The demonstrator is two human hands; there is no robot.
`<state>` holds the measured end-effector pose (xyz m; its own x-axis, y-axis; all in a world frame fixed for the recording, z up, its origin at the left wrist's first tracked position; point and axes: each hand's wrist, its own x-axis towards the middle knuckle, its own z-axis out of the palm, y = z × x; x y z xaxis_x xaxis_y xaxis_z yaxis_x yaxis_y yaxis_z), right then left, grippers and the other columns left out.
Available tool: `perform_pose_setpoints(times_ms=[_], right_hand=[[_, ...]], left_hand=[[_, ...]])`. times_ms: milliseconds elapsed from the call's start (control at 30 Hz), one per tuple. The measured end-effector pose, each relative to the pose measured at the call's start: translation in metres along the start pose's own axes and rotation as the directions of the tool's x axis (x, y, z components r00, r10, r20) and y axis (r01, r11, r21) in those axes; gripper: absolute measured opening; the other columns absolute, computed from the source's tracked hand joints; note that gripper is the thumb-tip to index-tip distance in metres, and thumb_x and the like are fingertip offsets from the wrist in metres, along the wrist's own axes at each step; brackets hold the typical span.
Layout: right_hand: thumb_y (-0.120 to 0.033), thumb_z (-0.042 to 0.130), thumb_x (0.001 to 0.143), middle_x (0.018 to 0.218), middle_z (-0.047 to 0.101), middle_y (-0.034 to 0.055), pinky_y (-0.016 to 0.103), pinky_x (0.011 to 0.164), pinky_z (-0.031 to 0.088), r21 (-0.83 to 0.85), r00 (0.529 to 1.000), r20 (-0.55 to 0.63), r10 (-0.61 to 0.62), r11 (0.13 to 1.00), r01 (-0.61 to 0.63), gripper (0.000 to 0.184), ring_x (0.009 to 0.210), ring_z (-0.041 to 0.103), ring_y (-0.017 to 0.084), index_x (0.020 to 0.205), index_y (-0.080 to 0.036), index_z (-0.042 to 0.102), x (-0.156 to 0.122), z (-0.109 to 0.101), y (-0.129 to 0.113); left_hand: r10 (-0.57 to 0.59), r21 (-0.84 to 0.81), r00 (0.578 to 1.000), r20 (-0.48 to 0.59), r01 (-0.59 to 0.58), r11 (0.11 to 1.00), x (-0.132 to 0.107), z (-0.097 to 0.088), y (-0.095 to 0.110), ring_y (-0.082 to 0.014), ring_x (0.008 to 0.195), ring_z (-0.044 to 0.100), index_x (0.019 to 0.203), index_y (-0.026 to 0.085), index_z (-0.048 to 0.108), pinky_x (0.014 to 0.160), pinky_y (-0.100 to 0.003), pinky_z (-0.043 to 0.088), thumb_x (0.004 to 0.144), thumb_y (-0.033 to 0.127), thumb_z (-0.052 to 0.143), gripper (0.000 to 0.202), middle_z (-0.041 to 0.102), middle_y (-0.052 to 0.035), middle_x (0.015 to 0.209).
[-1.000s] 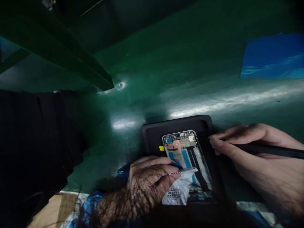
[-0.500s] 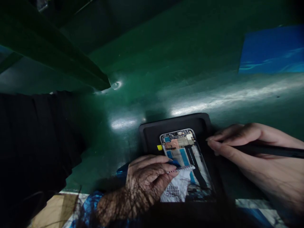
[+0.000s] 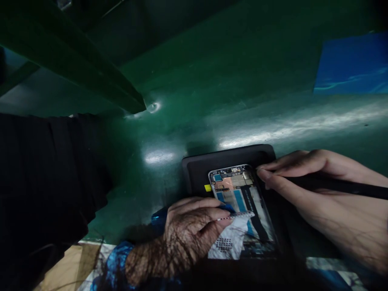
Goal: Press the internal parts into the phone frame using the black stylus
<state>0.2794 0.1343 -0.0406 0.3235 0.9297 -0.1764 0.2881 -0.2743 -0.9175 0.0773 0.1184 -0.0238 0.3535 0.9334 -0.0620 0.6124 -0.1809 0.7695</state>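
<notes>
Head view. Opened phone lies in a black tray on the green tabletop, long axis running away from the person, slightly slanted. Left hand rests at the phone's near-left edge, grip pressed together on a thin white strip over the phone. Right hand comes in from the right, grip pinching a dark stylus-like tool; fingertips sit just beside the phone's far-right corner, the nearer hand to the top board. Tool tip hidden. Blue sheet well apart, far right. Dark cloth at left.
</notes>
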Motion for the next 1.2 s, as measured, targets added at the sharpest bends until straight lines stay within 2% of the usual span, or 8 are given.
perform_pose_setpoints(times_ms=[167, 367, 600, 700, 767, 867, 1000, 1200], right_hand=[[-0.024, 0.082, 0.070, 0.074, 0.076, -0.0032, 0.035, 0.070, 0.061, -0.026, 1.000, -0.004, -0.031, 0.999, 0.031, 0.019, 0.071, 0.074, 0.020, 0.062, -0.032, 0.066, -0.002, 0.000, 0.002], [-0.026, 0.082, 0.074, 0.074, 0.075, -0.0028, 0.038, 0.072, 0.059, -0.035, 0.994, 0.028, -0.109, 0.993, 0.110, 0.018, 0.074, 0.074, 0.022, 0.067, -0.033, 0.068, -0.004, -0.001, 0.006], [-0.020, 0.078, 0.078, 0.081, 0.076, -0.0021, 0.036, 0.072, 0.056, -0.038, 0.972, 0.106, -0.211, 0.976, 0.216, 0.018, 0.078, 0.075, 0.020, 0.071, -0.033, 0.067, -0.002, -0.002, 0.009], [-0.022, 0.075, 0.079, 0.077, 0.075, -0.0033, 0.034, 0.069, 0.056, -0.042, 0.960, 0.122, -0.253, 0.965, 0.260, 0.020, 0.074, 0.075, 0.018, 0.067, -0.033, 0.064, -0.002, -0.001, 0.012], [-0.025, 0.074, 0.079, 0.074, 0.075, -0.0030, 0.034, 0.064, 0.057, -0.058, 0.956, 0.112, -0.273, 0.958, 0.280, 0.021, 0.070, 0.075, 0.019, 0.064, -0.034, 0.063, -0.002, -0.001, 0.014], [-0.034, 0.082, 0.076, 0.073, 0.074, -0.0003, 0.037, 0.059, 0.061, -0.105, 0.959, 0.096, -0.266, 0.955, 0.276, 0.026, 0.068, 0.075, 0.024, 0.061, -0.034, 0.061, -0.002, -0.004, 0.015], [-0.047, 0.088, 0.073, 0.074, 0.073, 0.0016, 0.037, 0.059, 0.066, -0.152, 0.963, 0.107, -0.246, 0.953, 0.260, 0.033, 0.071, 0.076, 0.026, 0.060, -0.034, 0.060, 0.001, -0.010, 0.017], [-0.047, 0.086, 0.076, 0.077, 0.074, 0.0037, 0.037, 0.059, 0.067, -0.174, 0.950, 0.177, -0.259, 0.941, 0.289, 0.027, 0.070, 0.076, 0.026, 0.061, -0.036, 0.066, 0.009, -0.022, 0.032]], left_hand=[[-0.004, -0.019, 1.000, -0.005, 0.004, 1.000, 0.000, 0.000, 0.000, -0.0072, 0.068, 0.069, 0.079, 0.024, 0.063, 0.069, -0.012, 0.057, 0.074, 0.025, 0.067, 0.007, 0.071, 0.0086, 0.079], [-0.014, -0.021, 1.000, 0.006, 0.014, 1.000, 0.000, 0.000, 0.000, -0.0054, 0.070, 0.069, 0.079, 0.025, 0.062, 0.073, -0.009, 0.055, 0.073, 0.022, 0.069, 0.010, 0.071, 0.0092, 0.080], [0.008, 0.003, 1.000, 0.005, -0.008, 1.000, 0.001, -0.001, 0.000, -0.0042, 0.070, 0.069, 0.077, 0.024, 0.063, 0.074, -0.006, 0.053, 0.073, 0.024, 0.068, 0.007, 0.071, 0.0086, 0.079], [0.012, 0.013, 1.000, 0.006, -0.013, 1.000, 0.001, -0.001, 0.000, -0.0046, 0.071, 0.069, 0.079, 0.024, 0.063, 0.076, -0.007, 0.054, 0.074, 0.024, 0.068, 0.007, 0.072, 0.0085, 0.079], [0.017, 0.022, 1.000, -0.004, -0.017, 1.000, 0.001, -0.001, 0.000, -0.0052, 0.070, 0.070, 0.079, 0.024, 0.063, 0.076, -0.008, 0.055, 0.073, 0.024, 0.068, 0.008, 0.072, 0.0082, 0.079], [0.030, 0.034, 0.999, -0.019, -0.029, 0.999, 0.001, -0.001, 0.001, -0.0053, 0.069, 0.070, 0.078, 0.024, 0.063, 0.075, -0.009, 0.055, 0.074, 0.025, 0.068, 0.006, 0.073, 0.0078, 0.078], [0.031, 0.042, 0.999, -0.022, -0.030, 0.999, 0.001, 0.000, 0.000, -0.0028, 0.071, 0.069, 0.077, 0.024, 0.063, 0.077, -0.005, 0.052, 0.073, 0.026, 0.068, 0.007, 0.072, 0.0095, 0.078], [0.041, 0.033, 0.999, -0.006, -0.041, 0.999, -0.001, 0.001, -0.001, -0.0019, 0.073, 0.068, 0.080, 0.024, 0.062, 0.078, -0.004, 0.051, 0.075, 0.024, 0.067, 0.007, 0.071, 0.0085, 0.081]])
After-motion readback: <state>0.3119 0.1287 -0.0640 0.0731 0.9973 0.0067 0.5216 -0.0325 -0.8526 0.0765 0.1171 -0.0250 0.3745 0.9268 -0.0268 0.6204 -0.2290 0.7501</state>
